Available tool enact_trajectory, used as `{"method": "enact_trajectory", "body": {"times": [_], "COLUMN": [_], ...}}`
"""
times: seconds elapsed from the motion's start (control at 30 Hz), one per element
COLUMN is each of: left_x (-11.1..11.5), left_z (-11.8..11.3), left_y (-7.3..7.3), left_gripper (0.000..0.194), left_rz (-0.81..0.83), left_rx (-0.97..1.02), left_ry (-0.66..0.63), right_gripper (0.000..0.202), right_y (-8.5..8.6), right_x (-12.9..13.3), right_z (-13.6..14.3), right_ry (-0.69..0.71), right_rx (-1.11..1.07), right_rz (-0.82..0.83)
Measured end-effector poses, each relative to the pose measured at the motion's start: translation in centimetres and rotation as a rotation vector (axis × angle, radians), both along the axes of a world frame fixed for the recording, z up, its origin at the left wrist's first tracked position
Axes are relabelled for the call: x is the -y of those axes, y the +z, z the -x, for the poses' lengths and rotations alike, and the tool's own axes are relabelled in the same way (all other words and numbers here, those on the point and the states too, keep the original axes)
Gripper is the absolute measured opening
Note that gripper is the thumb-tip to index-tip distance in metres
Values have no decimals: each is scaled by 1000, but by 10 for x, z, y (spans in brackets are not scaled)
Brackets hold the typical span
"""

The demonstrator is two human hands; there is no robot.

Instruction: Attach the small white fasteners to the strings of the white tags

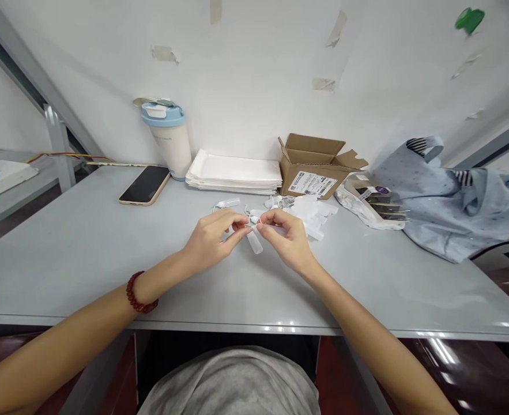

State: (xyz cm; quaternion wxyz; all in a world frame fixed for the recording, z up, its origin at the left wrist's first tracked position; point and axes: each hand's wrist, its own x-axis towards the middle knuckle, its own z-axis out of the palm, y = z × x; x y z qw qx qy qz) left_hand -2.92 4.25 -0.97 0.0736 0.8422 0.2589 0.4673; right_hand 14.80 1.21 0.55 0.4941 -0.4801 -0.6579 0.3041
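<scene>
Above the middle of the table, my left hand (213, 235) and my right hand (289, 241) meet with thumb and index finger pinched. Between the fingertips is a thin white cord (249, 221), part of it hidden by the fingers. A small translucent plastic tube (255, 242) hangs or lies just below the fingertips; I cannot tell if it is tied to that cord. Part of another whitish tube shows under my right fingers. Beyond my left hand lies a similar capped tube (229, 203). Several more translucent tubes (310, 214) with cords are heaped behind my right hand.
At the back stand a blue-lidded cup (170, 141), a stack of white paper envelopes or sheets (237, 170) and an open cardboard box (312, 173). A phone (145, 185) lies left. To the right are a plastic-wrapped pack (373, 202) and a light blue cloth bag (448, 199).
</scene>
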Motion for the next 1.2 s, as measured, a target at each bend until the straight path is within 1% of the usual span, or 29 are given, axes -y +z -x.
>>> {"method": "enact_trajectory", "body": {"times": [0.13,0.27,0.4,0.5,0.57,0.63,0.7,0.77,0.83,0.97,1.07,1.2], "left_x": [1,3,2,-5,-13,-24,-36,-48,-58,-71,-73,-69], "left_z": [0,0,1,4,8,14,22,30,36,42,44,42], "left_y": [-2,-7,-10,-9,-8,-6,-6,-8,-11,-19,-21,-17], "left_gripper": [11,12,15,17,17,19,21,20,20,22,25,29], "left_rz": [-52,-112,-127,-104,-60,-1,79,182,268,394,452,430], "left_rx": [-6,-40,-76,-105,-140,-196,-226,-217,-202,-186,-184,-161], "left_ry": [-43,-97,-100,-77,-36,35,170,303,419,546,588,588], "right_gripper": [8,7,9,13,22,38,52,57,57,52,50,39], "right_y": [-2,-5,-6,-6,-7,-8,-10,-11,-12,-14,-17,-21], "right_x": [2,4,5,3,0,-2,-4,-5,-4,-2,-2,-3], "right_z": [1,2,3,3,4,4,3,2,1,2,4,5], "right_ry": [5,51,66,60,34,7,-13,-18,-6,18,1,3], "right_rx": [11,12,31,76,93,100,115,169,263,447,550,672], "right_rz": [5,35,45,64,150,281,377,405,405,384,342,313]}}
